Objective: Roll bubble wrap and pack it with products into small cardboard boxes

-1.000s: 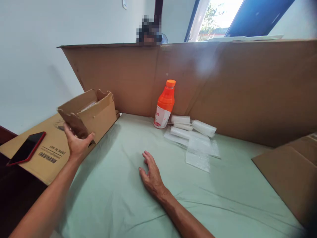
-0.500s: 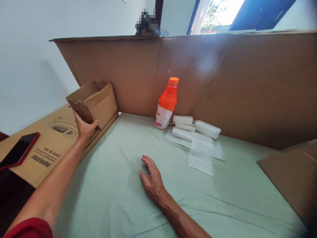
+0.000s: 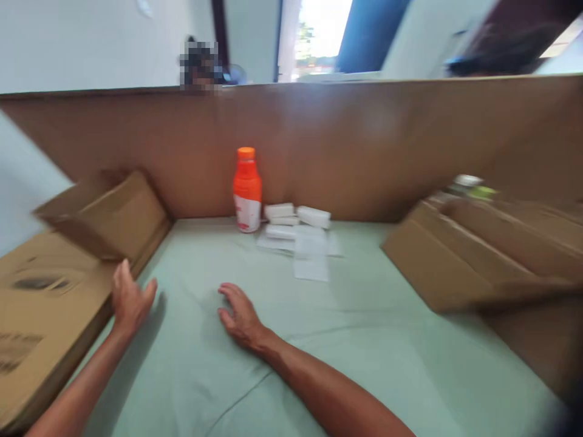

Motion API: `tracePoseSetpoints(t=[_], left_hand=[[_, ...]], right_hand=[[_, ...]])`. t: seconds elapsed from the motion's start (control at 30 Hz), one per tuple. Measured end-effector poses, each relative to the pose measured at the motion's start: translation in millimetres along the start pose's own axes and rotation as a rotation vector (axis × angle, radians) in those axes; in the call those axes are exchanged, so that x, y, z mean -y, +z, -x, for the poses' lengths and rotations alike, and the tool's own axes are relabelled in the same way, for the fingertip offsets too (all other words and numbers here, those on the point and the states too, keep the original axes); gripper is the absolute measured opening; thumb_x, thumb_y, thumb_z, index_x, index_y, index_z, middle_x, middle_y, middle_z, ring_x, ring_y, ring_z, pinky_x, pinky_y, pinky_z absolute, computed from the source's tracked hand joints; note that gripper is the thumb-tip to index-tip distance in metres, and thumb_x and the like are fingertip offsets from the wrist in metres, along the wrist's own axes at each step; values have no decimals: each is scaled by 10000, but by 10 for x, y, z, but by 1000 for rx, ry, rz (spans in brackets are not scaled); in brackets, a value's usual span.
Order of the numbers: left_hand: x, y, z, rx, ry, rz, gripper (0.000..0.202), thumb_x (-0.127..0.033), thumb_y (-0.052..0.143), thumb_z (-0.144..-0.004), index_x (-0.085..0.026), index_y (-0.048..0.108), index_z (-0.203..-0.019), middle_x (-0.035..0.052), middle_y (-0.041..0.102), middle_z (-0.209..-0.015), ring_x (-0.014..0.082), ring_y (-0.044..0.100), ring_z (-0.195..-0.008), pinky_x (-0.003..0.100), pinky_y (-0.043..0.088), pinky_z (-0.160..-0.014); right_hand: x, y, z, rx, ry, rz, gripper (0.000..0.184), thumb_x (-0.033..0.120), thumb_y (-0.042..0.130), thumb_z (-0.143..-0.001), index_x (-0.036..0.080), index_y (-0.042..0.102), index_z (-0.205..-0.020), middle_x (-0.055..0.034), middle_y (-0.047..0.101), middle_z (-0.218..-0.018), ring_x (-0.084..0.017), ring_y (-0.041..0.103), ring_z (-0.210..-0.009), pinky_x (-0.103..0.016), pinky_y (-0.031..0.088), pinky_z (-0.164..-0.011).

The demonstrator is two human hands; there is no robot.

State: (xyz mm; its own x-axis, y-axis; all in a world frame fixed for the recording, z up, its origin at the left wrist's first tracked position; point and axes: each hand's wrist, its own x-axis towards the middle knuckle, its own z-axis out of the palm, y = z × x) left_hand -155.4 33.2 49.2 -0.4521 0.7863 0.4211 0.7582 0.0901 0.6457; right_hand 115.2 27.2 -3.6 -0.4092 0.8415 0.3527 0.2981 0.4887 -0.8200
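Note:
My left hand (image 3: 131,297) hovers by the edge of the large flat carton, fingers apart and nothing in them. Just beyond its fingertips is a small open cardboard box (image 3: 122,218), which rests on the flat carton (image 3: 40,321). Over the pale green cloth (image 3: 191,364) is my right hand (image 3: 243,318), fingers loosely curved and apart, holding nothing. Farther back stands an upright orange bottle (image 3: 247,188) with an orange cap and a white label. Right beside it lie several white bubble-wrap pieces (image 3: 311,252), some folded and some flat.
A tall cardboard wall (image 3: 319,145) closes off the back. At the right sits another open cardboard box (image 3: 460,261), with a white-and-green item (image 3: 473,185) showing at its far edge, blurred. Behind the wall, part of a person's head (image 3: 199,64) shows.
My left hand has let go of the small box and drawn back toward me. The view has swung right, bringing in the right-hand box. My right hand keeps its pose over the cloth.

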Motion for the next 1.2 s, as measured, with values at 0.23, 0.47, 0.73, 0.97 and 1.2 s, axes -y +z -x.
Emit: tracePoseSetpoints(t=[0.23, 0.47, 0.73, 0.97, 1.2], left_hand=[[-328, 777, 1314, 408, 473, -14, 683, -515, 514, -879, -291, 389, -1512, 167, 595, -1378, 455, 549, -1301, 679, 435, -1076], [-860, 641, 2095, 452, 815, -119, 540, -374, 554, -922, -238, 534, -1445, 151, 512, -1531, 344, 445, -1437, 583, 294, -1197], [-1421, 501, 2664, 502, 1015, -72, 647, -435, 634, -871, -246, 506, -1477, 117, 466, -1576, 325, 406, -1465, 550, 343, -1181], [-1332, 555, 2669, 522, 733, 164, 477, -369, 603, -906, -279, 594, -1374, 136, 579, -1467, 335, 573, -1329, 570, 526, -1038], [-1673, 336, 2612, 602, 327, 380, 704, -426, 659, -877, -259, 423, -1518, 147, 497, -1532, 342, 487, -1410, 555, 444, -1146]], right_hand=[[14, -208, -34, 6, 94, 95, 355, 189, 685, -829, 194, 662, -1183, -88, 655, -1331, -175, 634, -1217, -276, 524, -1006], [331, -2291, 418, -210, 46, 678, 375, 168, 657, -823, 196, 663, -1196, -140, 555, -1477, -284, 487, -1384, -477, 354, -1159], [531, -4287, 915, -338, 701, 1432, 396, 263, 624, -858, 58, 628, -1197, -252, 714, -1128, -378, 636, -1081, -461, 408, -896], [824, -4217, 1204, -114, 671, 1341, 212, 281, 557, -915, 183, 743, -933, -110, 769, -876, -251, 692, -843, -338, 413, -755], [1423, -3795, 2110, 34, 162, 836, 292, 511, 588, -934, 281, 751, -857, -62, 751, -841, -242, 676, -863, -412, 494, -884]])
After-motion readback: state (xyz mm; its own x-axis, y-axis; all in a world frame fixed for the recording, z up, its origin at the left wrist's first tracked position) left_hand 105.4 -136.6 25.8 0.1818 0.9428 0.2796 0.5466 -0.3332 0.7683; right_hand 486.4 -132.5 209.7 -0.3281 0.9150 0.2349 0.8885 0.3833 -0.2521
